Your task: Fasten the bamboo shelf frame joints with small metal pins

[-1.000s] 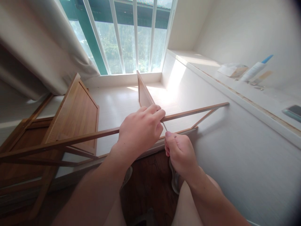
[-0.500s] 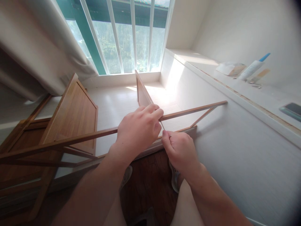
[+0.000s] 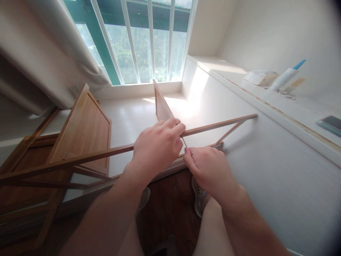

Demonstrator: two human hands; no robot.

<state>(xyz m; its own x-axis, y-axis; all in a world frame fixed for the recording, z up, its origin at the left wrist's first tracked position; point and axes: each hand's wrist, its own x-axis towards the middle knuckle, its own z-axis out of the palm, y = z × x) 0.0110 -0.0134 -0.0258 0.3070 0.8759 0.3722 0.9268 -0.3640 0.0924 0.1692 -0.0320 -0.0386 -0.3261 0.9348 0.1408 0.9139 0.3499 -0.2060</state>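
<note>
A wooden frame [image 3: 220, 125] with long rails and upright panels stretches across the view. My left hand [image 3: 157, 145] is closed over its upper rail, at the point where a wooden panel [image 3: 162, 103] meets it. Just below and to the right, my right hand [image 3: 209, 167] is closed in a pinch. From its fingers a thin metal rod, which looks like a hex key [image 3: 184, 142], runs up to the underside of the rail beside my left fingers. The rod's far tip and most of its grip end are hidden.
Another wooden panel [image 3: 87, 131] stands at left, near a curtain [image 3: 53, 46]. A barred window [image 3: 144, 49] lies ahead. On the white ledge at right are a tube with a blue tip [image 3: 285, 78], a plastic bag [image 3: 259, 77], small metal parts [image 3: 289, 96] and a phone [image 3: 330, 124].
My right hand and forearm have turned slightly, the wrist shifting right, while the rod stays at the rail. My left hand and the frame look almost the same.
</note>
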